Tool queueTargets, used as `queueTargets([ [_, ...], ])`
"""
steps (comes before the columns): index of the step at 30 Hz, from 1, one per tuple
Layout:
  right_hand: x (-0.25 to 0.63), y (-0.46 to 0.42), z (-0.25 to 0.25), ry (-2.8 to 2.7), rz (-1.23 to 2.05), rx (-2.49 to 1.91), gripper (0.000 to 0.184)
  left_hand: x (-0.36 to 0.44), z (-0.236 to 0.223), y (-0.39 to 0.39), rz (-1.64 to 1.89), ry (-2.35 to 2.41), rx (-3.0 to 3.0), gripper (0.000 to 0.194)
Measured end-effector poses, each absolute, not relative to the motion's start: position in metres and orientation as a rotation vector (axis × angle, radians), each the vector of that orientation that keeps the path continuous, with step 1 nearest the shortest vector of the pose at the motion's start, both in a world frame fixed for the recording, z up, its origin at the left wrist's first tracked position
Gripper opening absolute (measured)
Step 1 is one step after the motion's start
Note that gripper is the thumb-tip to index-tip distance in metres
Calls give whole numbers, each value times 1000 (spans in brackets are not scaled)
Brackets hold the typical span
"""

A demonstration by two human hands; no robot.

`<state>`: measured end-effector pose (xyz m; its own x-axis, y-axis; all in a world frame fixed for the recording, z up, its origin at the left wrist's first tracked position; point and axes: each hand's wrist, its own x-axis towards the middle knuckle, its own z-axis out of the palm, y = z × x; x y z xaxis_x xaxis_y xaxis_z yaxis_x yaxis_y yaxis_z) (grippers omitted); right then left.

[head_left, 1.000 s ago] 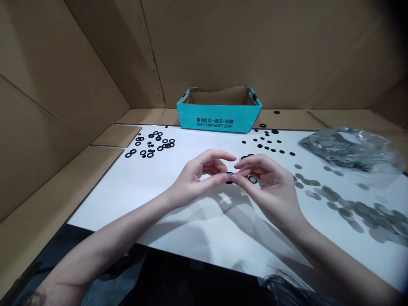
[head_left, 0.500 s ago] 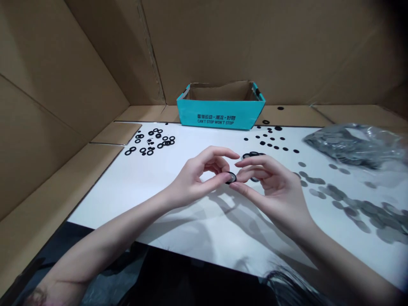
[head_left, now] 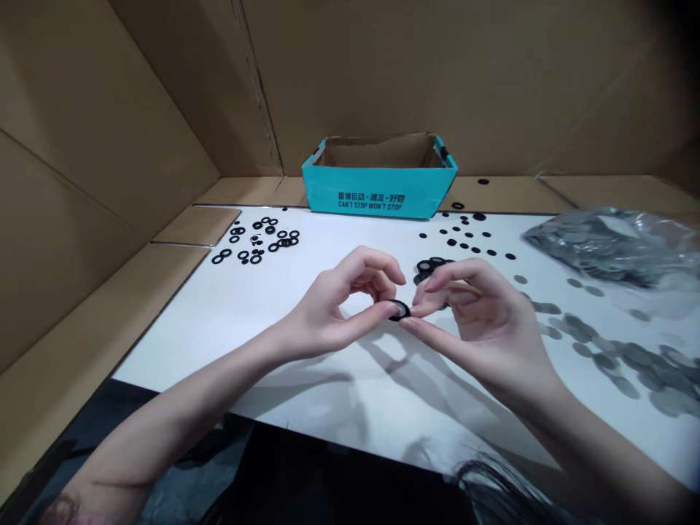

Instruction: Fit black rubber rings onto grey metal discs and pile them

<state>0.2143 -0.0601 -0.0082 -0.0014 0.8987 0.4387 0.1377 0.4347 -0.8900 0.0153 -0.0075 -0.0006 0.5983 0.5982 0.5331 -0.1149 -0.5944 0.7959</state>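
Between my hands, above the white tabletop, is a small black ring with a grey disc in its middle (head_left: 402, 310). My left hand (head_left: 350, 302) pinches its left side, with the thumb on its face. On the ring's right edge, the thumb and a finger of my right hand (head_left: 475, 313) are closed, while the index finger curls above it. Behind my right hand lies a cluster of similar black rings with grey centres (head_left: 429, 267), partly hidden by the fingers.
Black rings (head_left: 272, 246) lie scattered at the left. Small black discs (head_left: 463, 246) dot the back right. Grey discs (head_left: 607, 346) spread over the right side, below a clear plastic bag (head_left: 612, 244) of more discs. A turquoise box (head_left: 377, 191) stands at the back, before cardboard walls (head_left: 415, 65).
The ring has tilted and shifted slightly right between my fingers. My right hand has moved a little to the right and its index finger has curled back, away from the left hand.
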Motion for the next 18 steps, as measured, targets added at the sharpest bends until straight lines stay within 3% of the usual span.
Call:
queueTargets([
  [18,215,-60,-10,-1469,790,-993,31,15,-1,-7,1085,363,2097,15],
])
